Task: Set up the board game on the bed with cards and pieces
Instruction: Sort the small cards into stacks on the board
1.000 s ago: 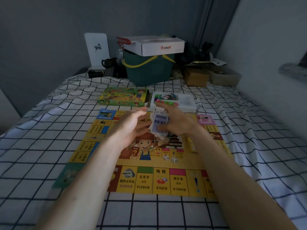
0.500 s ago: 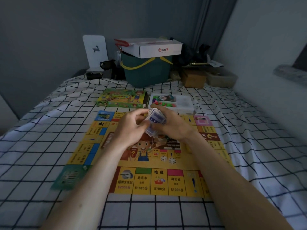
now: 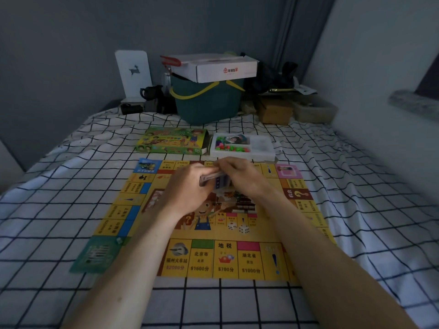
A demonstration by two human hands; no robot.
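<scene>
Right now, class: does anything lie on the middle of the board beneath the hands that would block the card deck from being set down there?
Nothing visible does. Both the left hand and the right hand hold the card deck above the board. The dice there are only printed art.

A dark green basket [image 3: 209,104] with a yellow handle stands at the far end, a white carton [image 3: 222,67] resting on top of it. To its left are a white deer-marked stand [image 3: 133,73] and a black mug [image 3: 152,92]; to its right, a brown cardboard box [image 3: 275,111].
</scene>
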